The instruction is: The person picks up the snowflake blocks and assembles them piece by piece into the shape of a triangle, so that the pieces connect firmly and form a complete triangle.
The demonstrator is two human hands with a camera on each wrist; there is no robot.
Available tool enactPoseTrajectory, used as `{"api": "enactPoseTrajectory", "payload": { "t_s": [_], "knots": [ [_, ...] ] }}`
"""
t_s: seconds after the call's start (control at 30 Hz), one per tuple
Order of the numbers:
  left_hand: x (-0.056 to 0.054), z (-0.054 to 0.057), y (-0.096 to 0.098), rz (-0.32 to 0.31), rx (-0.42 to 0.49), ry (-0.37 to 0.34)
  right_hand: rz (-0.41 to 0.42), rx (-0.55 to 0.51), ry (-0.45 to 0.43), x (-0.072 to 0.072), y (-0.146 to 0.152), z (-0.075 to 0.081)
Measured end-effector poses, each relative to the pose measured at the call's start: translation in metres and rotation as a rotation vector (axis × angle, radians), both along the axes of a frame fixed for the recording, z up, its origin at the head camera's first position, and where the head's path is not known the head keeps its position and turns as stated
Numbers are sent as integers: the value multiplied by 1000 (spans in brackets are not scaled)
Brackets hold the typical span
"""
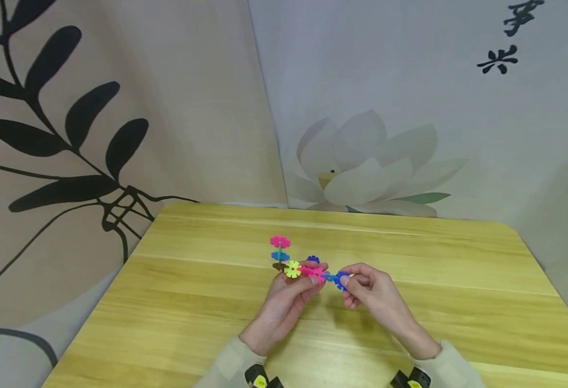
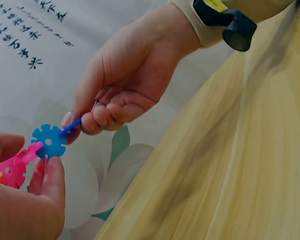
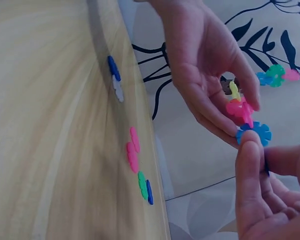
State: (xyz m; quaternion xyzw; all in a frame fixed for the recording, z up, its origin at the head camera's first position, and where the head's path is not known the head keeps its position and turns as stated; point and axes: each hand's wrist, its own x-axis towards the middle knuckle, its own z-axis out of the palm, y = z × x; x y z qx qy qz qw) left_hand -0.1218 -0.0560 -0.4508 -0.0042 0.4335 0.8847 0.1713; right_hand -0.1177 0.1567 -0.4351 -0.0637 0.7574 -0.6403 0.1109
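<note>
My left hand (image 1: pixel 284 304) holds a chain of interlocking plastic snowflake discs, its thumb over a pink disc (image 1: pixel 317 274). Leftward the chain runs through a yellow disc (image 1: pixel 292 269) to a brown disc (image 1: pixel 278 266), where a light blue disc (image 1: pixel 278 256) and a top pink disc (image 1: pixel 280 241) stand upward. Between the hands is another light blue disc (image 2: pixel 54 142). My right hand (image 1: pixel 381 302) pinches a dark blue disc (image 1: pixel 339 281) at the chain's right end; it meets the light blue one, partly covered by the fingers.
Loose discs lie on the wooden table (image 1: pixel 167 312) in the right wrist view: pink (image 3: pixel 132 157), green (image 3: pixel 142 185), white (image 3: pixel 118 90) and blue (image 3: pixel 113 67). A printed cloth backdrop (image 1: pixel 206 108) hangs behind the table's far edge.
</note>
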Motion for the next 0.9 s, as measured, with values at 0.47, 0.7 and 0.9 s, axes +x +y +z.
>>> {"api": "enactPoseTrajectory", "payload": {
  "t_s": [0.47,0.7,0.9],
  "knots": [
    [-1,2,7,93,38,-56,4,73,133,-2,-4,4],
    [-3,4,10,65,6,-32,28,34,182,-5,-2,8],
    [-3,-1,10,71,6,-63,23,7,169,-5,-5,2]
  ]
}}
